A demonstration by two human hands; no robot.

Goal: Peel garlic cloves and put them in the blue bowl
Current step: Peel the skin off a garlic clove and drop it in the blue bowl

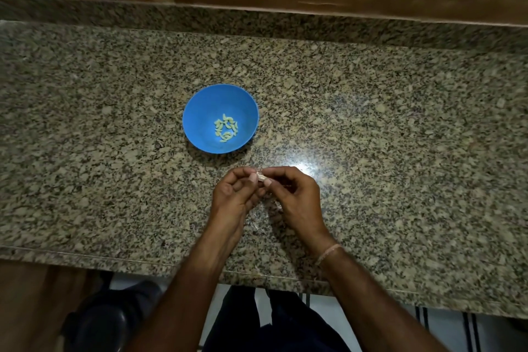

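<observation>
One bowl (200,111), some ten cloves (226,128), left hand (233,191), right hand (297,194) pinching one clove (261,177)

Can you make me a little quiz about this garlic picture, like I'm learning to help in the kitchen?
1. True or false: the blue bowl already holds peeled cloves.
2. Who pinches the garlic clove? A) left hand alone B) right hand alone C) both
3. Fill in: the bowl stands on the speckled stone ____.
Key: 1 true; 2 C; 3 counter.
</observation>
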